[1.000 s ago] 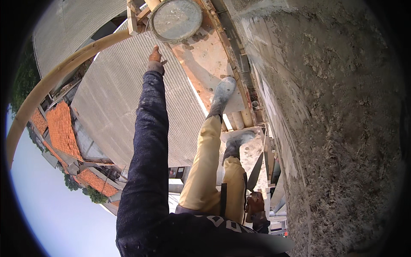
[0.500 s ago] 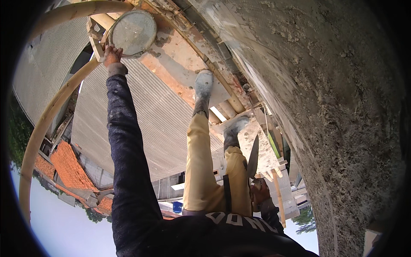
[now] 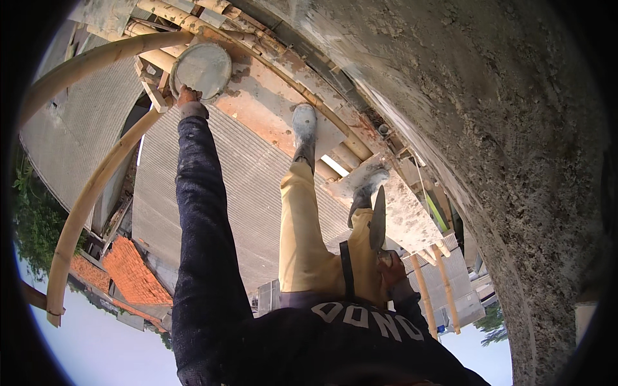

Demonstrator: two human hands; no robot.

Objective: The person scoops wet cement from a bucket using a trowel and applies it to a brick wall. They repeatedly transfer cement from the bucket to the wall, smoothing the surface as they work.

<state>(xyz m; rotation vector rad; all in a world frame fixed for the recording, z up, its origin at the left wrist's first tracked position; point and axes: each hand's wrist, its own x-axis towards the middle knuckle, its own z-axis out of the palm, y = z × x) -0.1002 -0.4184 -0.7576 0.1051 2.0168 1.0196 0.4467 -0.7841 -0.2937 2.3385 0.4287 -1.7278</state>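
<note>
At the far end of my outstretched left arm, my left hand (image 3: 188, 96) is closed on the near rim of a round, grey-crusted bucket (image 3: 203, 69). Grey, mortar-like material shows inside the bucket, which stands on the plank platform by the bamboo rail. Close to my right thigh, my right hand (image 3: 391, 269) grips a pointed trowel (image 3: 378, 219) by its handle, the blade directed away from me. Part of the handle is hidden by the fingers. My two mortar-stained boots rest on separate boards.
A rough, grey plastered wall (image 3: 508, 148) curves along the right. Bent bamboo poles (image 3: 106, 174) run along the left, above corrugated roofing (image 3: 257, 199) and orange roof tiles (image 3: 134, 270) lower down. Splashed planks (image 3: 257, 96) lie underfoot, with gaps showing between boards and bamboo (image 3: 335, 164).
The whole view has shifted slightly, so the bucket and poles sit lower in the picture. My left hand stays on the bucket's rim, and my right hand keeps the trowel.
</note>
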